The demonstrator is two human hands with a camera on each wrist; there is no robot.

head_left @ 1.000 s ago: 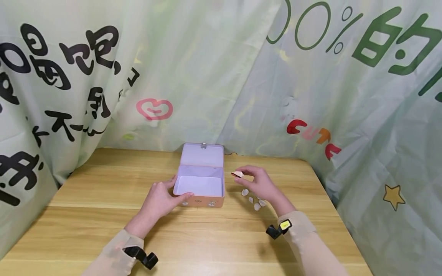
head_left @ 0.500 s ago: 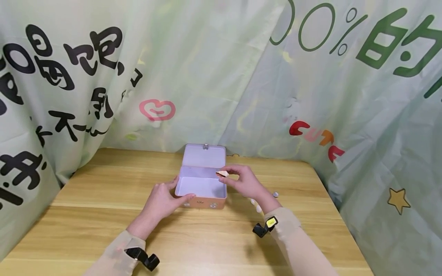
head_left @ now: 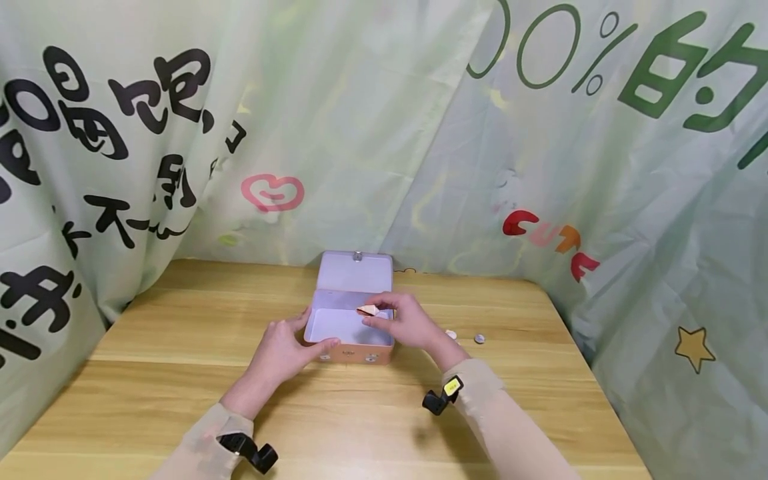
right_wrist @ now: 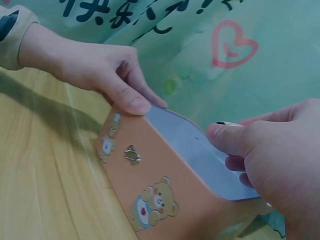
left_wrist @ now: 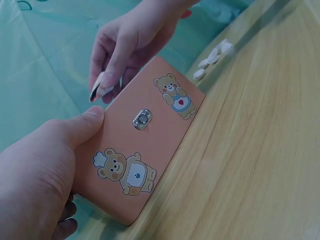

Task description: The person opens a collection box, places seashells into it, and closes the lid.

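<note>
An orange tin box (head_left: 354, 355) with a pale lavender inside stands on the table, its hinged lid (head_left: 355, 272) raised at the back. Bear pictures and a metal catch (left_wrist: 143, 119) mark its front. My left hand (head_left: 281, 350) grips the box's left end, thumb on the front rim and fingers around the side. Over the box's right part, my right hand (head_left: 409, 321) pinches a small pale shell-like piece (head_left: 367, 311) with a dark edge between thumb and fingers. The right wrist view mostly hides this piece (right_wrist: 231, 124) behind the thumb.
Several small white pieces (left_wrist: 214, 56) lie on the wooden table (head_left: 240, 293) to the right of the box, partly behind my right wrist in the head view. A greyish round piece (head_left: 479, 339) lies farther right. A printed curtain (head_left: 336, 133) hangs behind the table.
My right hand has moved left from beside the box to over it, carrying the shell-like piece, and has dipped slightly. The left hand keeps its grip on the box.
</note>
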